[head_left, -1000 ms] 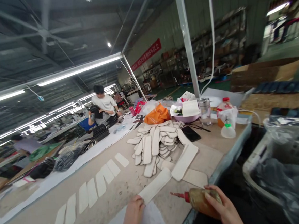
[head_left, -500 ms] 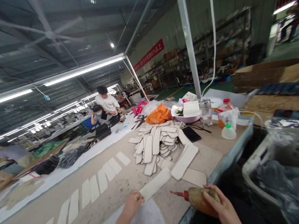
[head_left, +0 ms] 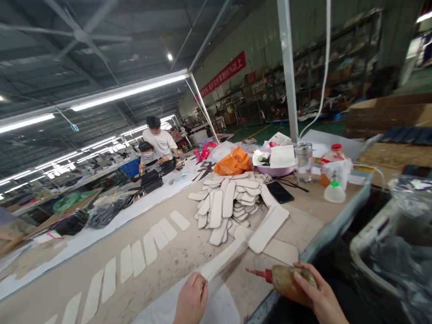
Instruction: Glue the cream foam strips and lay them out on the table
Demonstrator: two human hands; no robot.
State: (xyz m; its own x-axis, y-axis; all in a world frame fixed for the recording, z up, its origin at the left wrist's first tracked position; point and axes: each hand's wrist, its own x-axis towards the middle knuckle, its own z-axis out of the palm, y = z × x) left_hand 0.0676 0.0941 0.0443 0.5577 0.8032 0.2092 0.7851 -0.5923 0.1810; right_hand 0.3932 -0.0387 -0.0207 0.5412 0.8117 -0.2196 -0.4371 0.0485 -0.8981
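My left hand (head_left: 190, 299) pinches the near end of a long white pad (head_left: 224, 258), whose far end reaches toward the pile. In my right hand (head_left: 317, 293) is an amber squeeze bottle (head_left: 289, 281) with a red nozzle pointing left, above the table edge. Another white pad (head_left: 268, 228) lies just beyond, over a beige piece (head_left: 281, 250). Behind these is a heap of white pads (head_left: 222, 203). Separate white strips (head_left: 126, 263) lie in a slanting row on the left. A white sheet (head_left: 219, 310) lies under my left hand.
An orange bag (head_left: 233, 162), a phone (head_left: 280, 192), a glass jar (head_left: 304, 163) and a small green-capped bottle (head_left: 335, 191) stand or lie at the back right. A white basket (head_left: 371, 264) is beside the table. Two people work farther off.
The view has shifted a little. My left hand has turned and moved slightly nearer, and the pad it holds now looks bent. My right hand still holds the bottle.
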